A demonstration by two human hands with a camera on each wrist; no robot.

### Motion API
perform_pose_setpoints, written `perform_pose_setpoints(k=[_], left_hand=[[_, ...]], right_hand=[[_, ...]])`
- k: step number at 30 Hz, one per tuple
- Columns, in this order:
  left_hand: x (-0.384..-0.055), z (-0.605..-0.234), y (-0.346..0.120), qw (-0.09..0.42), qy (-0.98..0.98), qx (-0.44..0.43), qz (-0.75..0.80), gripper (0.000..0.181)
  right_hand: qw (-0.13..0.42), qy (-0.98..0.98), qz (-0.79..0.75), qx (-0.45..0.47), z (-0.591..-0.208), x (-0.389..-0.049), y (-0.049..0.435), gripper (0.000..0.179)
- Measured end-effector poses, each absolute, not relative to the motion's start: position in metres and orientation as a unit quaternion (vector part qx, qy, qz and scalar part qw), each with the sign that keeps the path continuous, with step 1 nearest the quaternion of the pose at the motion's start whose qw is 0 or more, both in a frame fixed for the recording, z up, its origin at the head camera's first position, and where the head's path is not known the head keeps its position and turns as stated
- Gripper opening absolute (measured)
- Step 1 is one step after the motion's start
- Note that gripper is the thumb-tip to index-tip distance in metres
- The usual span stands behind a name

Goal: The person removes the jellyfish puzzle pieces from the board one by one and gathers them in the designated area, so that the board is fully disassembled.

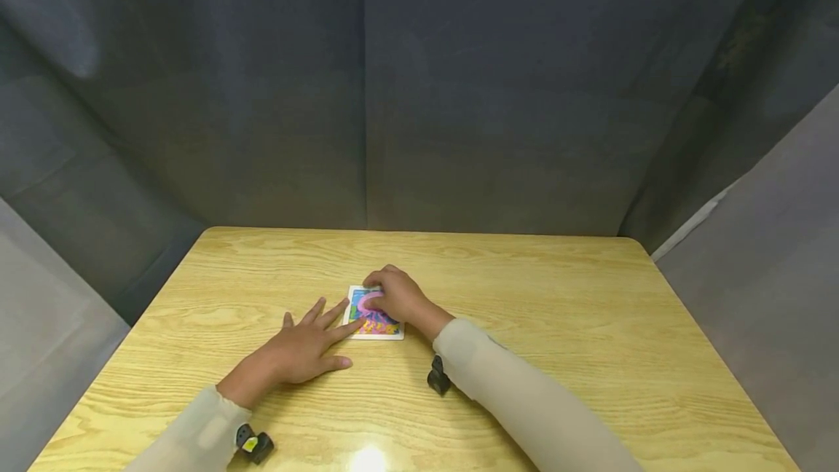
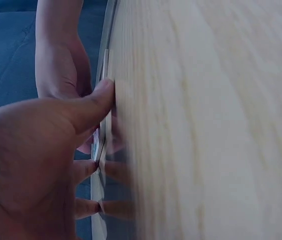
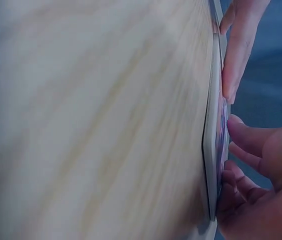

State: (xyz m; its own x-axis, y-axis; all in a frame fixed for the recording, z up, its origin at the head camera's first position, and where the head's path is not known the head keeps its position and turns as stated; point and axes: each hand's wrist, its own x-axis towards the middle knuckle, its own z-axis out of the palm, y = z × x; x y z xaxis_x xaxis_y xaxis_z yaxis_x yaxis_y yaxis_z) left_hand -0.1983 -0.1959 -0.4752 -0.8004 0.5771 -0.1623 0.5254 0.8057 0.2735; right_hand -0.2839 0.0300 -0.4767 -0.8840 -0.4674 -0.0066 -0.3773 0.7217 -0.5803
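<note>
A small flat picture board with a white border lies on the table, bearing a bright printed picture of a pink curved shape over blue, green and yellow. My right hand comes over its upper right part with bent fingers. Its thumb and fingertips are at the picture surface; whether they pinch any part is hidden. With fingers spread, my left hand lies beside the board. Its straight index finger reaches onto the board's left side, and its thumb rests near the tabletop.
The pale wood-grain table extends around both hands. A dark cloth curtain hangs behind its far edge, with grey cloth at the sides. A black wrist device is on each cuff.
</note>
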Motion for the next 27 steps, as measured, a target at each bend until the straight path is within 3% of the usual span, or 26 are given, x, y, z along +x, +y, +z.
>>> perform_pose_setpoints(k=[8,27], left_hand=[[-0.1978,-0.4737,-0.1970,0.099,0.944,0.295,0.112,0.051],[-0.1952,-0.4817,-0.1977,0.071,0.942,0.295,0.144,0.050]], right_hand=[[0.086,0.926,-0.298,-0.213,-0.4756,-0.2879,0.0258,0.029],[0.100,0.923,-0.328,-0.176,-0.4778,-0.2925,0.0215,0.022]])
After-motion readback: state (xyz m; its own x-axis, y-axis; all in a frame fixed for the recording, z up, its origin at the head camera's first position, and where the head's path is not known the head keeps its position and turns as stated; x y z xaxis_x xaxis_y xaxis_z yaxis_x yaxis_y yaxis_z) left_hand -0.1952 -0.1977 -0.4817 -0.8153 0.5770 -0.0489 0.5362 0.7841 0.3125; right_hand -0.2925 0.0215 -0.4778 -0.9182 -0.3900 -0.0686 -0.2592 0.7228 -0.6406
